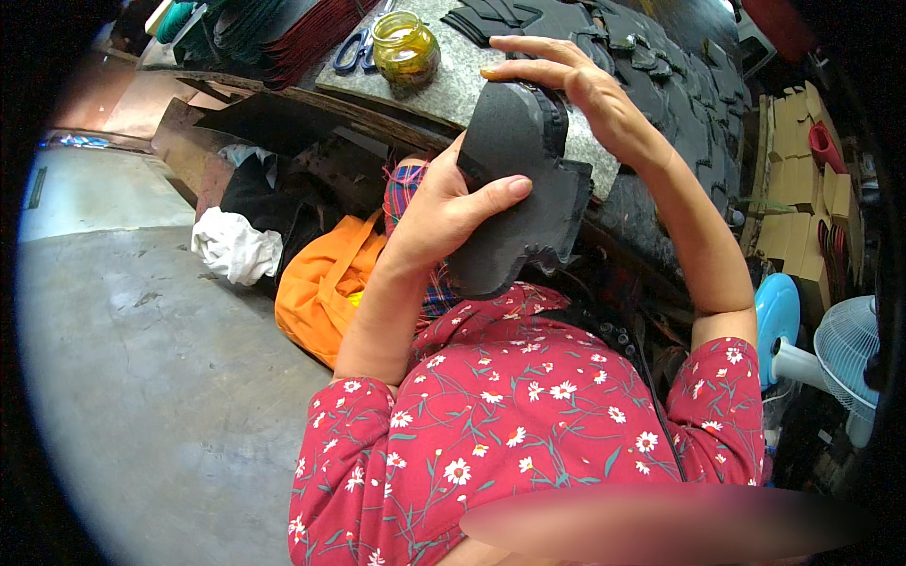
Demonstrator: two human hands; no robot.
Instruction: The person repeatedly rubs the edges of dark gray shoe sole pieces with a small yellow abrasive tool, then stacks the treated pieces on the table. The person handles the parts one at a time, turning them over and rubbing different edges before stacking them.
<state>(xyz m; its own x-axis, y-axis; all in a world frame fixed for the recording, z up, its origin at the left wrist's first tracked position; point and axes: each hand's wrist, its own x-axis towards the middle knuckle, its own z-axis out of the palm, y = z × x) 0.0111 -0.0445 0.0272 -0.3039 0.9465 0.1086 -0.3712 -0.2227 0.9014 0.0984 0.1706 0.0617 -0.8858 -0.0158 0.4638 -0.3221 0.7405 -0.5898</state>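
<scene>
My left hand [453, 203] grips a black sandal sole [510, 212], its thumb lying flat across the face and its other fingers hidden behind. The sole is held up at a slant, with a strap-like black part showing along its right edge. My right hand [585, 85] is at the sole's upper end, fingers stretched out and apart. One fingertip with a yellowish stain is close to the top edge; whether it touches is unclear. Just beyond stands an uncapped glass jar [406, 52] of amber liquid, on a speckled stone slab [462, 102]. Blue-handled scissors [354, 52] lie left of the jar.
Many black cut pieces [651, 75] cover the bench at the far right. Stacked dark red and green sheets [302, 42] lie at the far left. An orange bag [326, 283] and white cloth [236, 247] are left of my lap. A fan [845, 354] stands at right.
</scene>
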